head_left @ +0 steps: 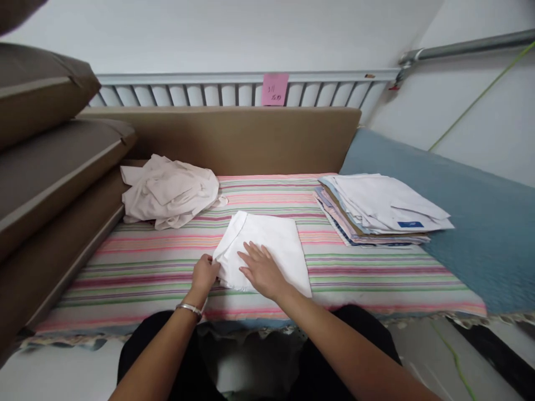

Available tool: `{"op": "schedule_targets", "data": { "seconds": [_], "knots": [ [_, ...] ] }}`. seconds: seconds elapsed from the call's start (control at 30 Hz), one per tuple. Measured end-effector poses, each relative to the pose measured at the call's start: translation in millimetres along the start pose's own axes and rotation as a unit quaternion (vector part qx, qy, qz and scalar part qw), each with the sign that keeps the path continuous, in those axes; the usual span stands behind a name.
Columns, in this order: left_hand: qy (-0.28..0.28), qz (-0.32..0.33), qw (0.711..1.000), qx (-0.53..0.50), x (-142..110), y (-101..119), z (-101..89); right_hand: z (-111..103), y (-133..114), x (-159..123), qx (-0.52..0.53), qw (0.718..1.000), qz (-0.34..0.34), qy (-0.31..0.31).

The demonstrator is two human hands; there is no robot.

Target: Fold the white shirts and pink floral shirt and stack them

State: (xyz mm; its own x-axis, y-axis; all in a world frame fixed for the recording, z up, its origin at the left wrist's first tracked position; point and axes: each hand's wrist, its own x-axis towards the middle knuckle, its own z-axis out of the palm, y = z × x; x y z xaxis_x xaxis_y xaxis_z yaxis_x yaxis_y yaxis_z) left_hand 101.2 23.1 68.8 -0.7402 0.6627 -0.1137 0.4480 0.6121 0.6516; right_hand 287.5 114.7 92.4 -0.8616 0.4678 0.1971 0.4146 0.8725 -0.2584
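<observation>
A white wall (234, 33) rises behind a pale radiator (188, 94), a grey pipe (472, 49) joining at its right end

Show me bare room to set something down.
The striped cloth is bare in front of the fabric stack and between the brown-sided pile and left hand. Crowded: back left, under crumpled fabric, and centre, under folded white fabric and the right hand.

Place, as I read it over the head feed: apparently a home, bedroom or living room, I cannot tell which. Signs I list: one white radiator (176, 96), pink note (275, 90) on it; stacked brown cushions (54, 162); one fringed blue cover (480, 223), striped sheet (355, 273) over it; folded laundry (376, 200), crumpled heap (171, 192), one white cloth (285, 242).
</observation>
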Motion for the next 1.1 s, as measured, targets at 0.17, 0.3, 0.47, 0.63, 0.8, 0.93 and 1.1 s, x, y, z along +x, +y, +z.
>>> {"op": "schedule_targets", "data": {
  "seconds": [0.17, 0.3, 0.47, 0.63, 0.8, 0.93, 1.1],
  "knots": [
    [0.036, 0.047, 0.998, 0.017, -14, 11, 3.4, 39, -4, 0, -0.026, 0.999, 0.005, -0.021],
    [0.026, 0.157, 0.981, 0.111, -32, 33, 6.4, 41, -3, -1, -0.04, 0.999, 0.001, -0.024],
    [-0.032, 0.239, 0.957, 0.163, -46, 46, 13.5, 38, 4, 6, 0.097, 0.995, 0.02, -0.012],
    [-0.083, 0.194, 0.973, 0.094, -35, 37, 8.9, 25, 1, 34, 0.461, 0.861, 0.213, 0.022],
    [-0.118, 0.149, 0.975, 0.112, -28, 32, 10.5, 18, -2, 78, 0.587, 0.721, 0.365, 0.045],
    [-0.118, 0.134, 0.979, 0.095, -25, 30, 8.5, 16, 22, 97, 0.39, 0.834, 0.382, 0.082],
    [-0.015, 0.097, 0.994, -0.048, -6, 19, 3.9, 0, 52, 111, 0.138, 0.92, 0.36, 0.075]
  ]
}}
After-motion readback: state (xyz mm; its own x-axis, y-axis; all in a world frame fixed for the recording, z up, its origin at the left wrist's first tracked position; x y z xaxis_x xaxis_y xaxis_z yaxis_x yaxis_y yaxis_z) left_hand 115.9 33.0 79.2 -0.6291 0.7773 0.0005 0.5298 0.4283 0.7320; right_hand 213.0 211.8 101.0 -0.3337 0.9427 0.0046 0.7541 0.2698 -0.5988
